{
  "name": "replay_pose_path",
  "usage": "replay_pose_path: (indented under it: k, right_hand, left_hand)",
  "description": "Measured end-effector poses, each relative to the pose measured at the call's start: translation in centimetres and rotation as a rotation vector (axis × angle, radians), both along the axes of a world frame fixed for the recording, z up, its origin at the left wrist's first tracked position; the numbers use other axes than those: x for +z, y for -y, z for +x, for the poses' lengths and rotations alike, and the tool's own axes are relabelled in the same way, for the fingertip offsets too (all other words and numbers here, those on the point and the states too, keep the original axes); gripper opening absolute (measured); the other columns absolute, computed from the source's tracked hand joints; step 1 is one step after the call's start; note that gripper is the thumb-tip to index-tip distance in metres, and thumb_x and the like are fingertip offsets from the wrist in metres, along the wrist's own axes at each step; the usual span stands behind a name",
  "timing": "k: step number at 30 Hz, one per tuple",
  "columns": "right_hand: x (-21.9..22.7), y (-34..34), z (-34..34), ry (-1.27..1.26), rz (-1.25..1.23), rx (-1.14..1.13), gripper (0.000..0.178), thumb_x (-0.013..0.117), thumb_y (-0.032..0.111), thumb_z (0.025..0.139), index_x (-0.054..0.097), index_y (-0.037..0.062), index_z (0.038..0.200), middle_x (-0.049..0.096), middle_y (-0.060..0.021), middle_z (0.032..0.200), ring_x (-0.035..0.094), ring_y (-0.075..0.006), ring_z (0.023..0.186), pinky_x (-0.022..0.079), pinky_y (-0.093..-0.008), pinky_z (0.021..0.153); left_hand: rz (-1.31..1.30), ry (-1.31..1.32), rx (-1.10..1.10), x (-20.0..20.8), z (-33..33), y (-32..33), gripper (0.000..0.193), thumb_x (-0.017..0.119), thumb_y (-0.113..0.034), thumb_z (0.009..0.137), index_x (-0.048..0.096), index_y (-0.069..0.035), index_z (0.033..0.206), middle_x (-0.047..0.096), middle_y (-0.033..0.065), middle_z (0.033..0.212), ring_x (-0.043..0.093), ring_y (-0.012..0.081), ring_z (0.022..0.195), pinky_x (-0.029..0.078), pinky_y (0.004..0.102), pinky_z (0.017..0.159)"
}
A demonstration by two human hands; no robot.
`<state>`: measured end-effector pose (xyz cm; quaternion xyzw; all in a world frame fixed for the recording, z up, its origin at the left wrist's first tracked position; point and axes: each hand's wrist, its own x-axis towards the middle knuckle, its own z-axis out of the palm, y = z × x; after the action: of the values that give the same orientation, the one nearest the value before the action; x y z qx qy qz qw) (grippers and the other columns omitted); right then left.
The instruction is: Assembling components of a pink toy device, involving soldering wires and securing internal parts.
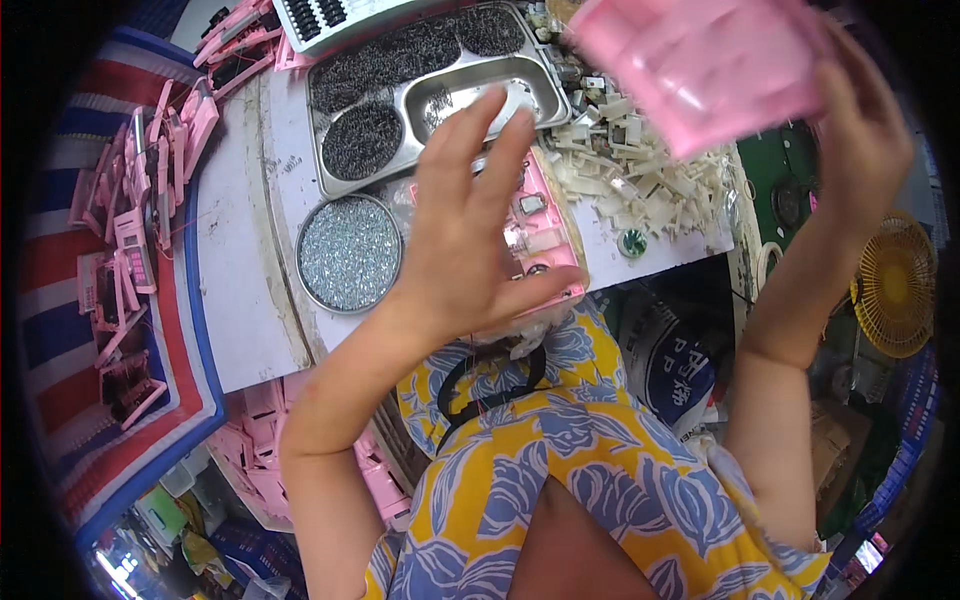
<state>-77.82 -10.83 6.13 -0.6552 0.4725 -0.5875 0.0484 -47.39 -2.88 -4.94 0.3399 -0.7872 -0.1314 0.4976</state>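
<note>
My right hand (862,140) is raised at the upper right, its fingers closed on the edge of a pink moulded plastic shell (705,75), blurred by motion. Over the table's near edge, my left hand (450,245) has its fingers spread and holds nothing. Beneath and beside it lies a pink plastic casing (562,205) with small white and metal parts inside; the hand hides much of it. Just left of that hand stands a round tin (350,253) of tiny silvery pieces.
A divided metal tray (412,122) of small dark screws lies behind the tin. White plastic pieces (640,180) are heaped to the right, by a small green-and-white round object (632,242). Pink assemblies (135,235) fill a striped bag (70,330). A yellow fan (895,285) stands far right.
</note>
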Motion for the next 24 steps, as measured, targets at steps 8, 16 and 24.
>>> replay_pose_path:
  k: [8, 16, 24]
  right_hand:
    - [-3.3, -5.5, 11.1, 0.212, 0.34, 0.79, 0.042, 0.08, 0.014, 0.083, 0.069, -0.0053, 0.119, 0.071, -0.0155, 0.121, 0.068, -0.0195, 0.099, 0.056, -0.0281, 0.071]
    - [-14.8, -4.7, 11.3, -0.498, 0.66, 0.371, 0.021, 0.075, 0.02, 0.084, 0.073, -0.0013, 0.085, 0.07, -0.0074, 0.068, 0.065, -0.0125, 0.061, 0.052, -0.0296, 0.061]
    - [-15.5, -4.3, 9.9, 0.033, 0.902, 0.547, 0.022, 0.072, 0.02, 0.09, 0.074, 0.0007, 0.1, 0.069, -0.0036, 0.076, 0.06, -0.0073, 0.065, 0.048, -0.0254, 0.058]
  left_hand:
    - [0.491, -0.604, 0.14, 1.5, 0.8, -0.9, 0.056, 0.069, -0.012, 0.091, 0.046, 0.006, 0.139, 0.053, 0.0194, 0.135, 0.06, 0.0261, 0.12, 0.049, 0.0369, 0.102]
    - [0.61, -0.816, 0.319, 0.0, 6.3, -4.8, 0.051, 0.066, -0.001, 0.088, 0.047, 0.008, 0.135, 0.06, 0.0169, 0.123, 0.064, 0.0243, 0.109, 0.051, 0.0362, 0.097]
    - [0.897, -1.006, 0.018, -0.2, 5.0, -5.2, 0.061, 0.067, -0.009, 0.084, 0.045, 0.01, 0.137, 0.061, 0.0205, 0.123, 0.066, 0.0277, 0.108, 0.054, 0.0369, 0.093]
